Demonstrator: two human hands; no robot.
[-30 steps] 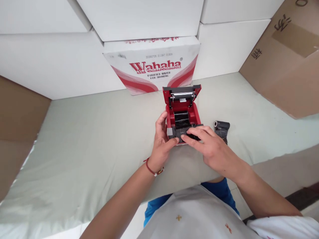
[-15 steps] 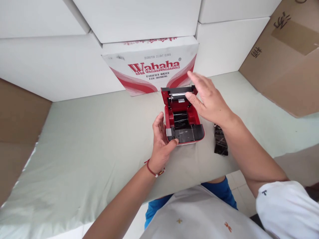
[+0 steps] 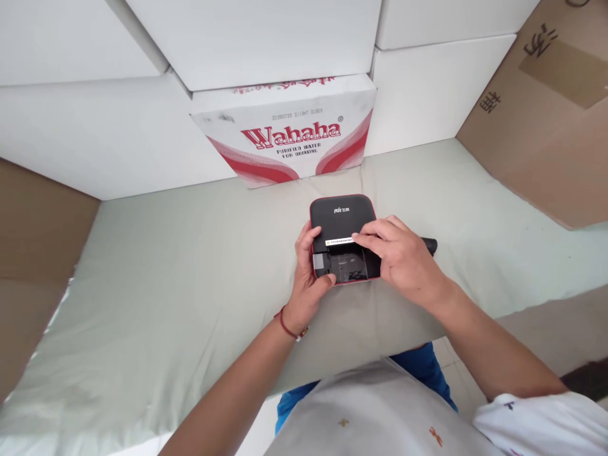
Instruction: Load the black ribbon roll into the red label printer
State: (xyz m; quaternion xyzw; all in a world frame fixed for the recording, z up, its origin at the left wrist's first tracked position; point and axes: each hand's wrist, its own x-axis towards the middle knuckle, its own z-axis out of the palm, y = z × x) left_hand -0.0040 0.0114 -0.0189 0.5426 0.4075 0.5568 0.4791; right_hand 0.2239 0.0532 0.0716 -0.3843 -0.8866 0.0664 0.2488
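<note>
A compact thermal printer (image 3: 340, 221), black on top with red edges, lies on the cloth-covered table with its lid down. A white strip label (image 3: 338, 241) runs along the lid's front edge. In front of it is a glossy black section, with a pale grey patch at its left. My left hand (image 3: 306, 275) is closed round the printer's left side, thumb on the front corner. My right hand (image 3: 396, 253) is closed at the right side, with digits touching the lid by the label. A black object (image 3: 430, 246) shows partly behind my right hand.
Behind the printer stands a white and red Wahaha water carton (image 3: 289, 136), with white boxes (image 3: 280, 38) stacked around it. Brown cardboard boxes (image 3: 546, 139) flank the table at right and left. The table's front edge is close to my body.
The printer's lid has gone from raised to down, covering the red inside. My right hand has come down from above the lid onto it. My left hand still holds the left side.
</note>
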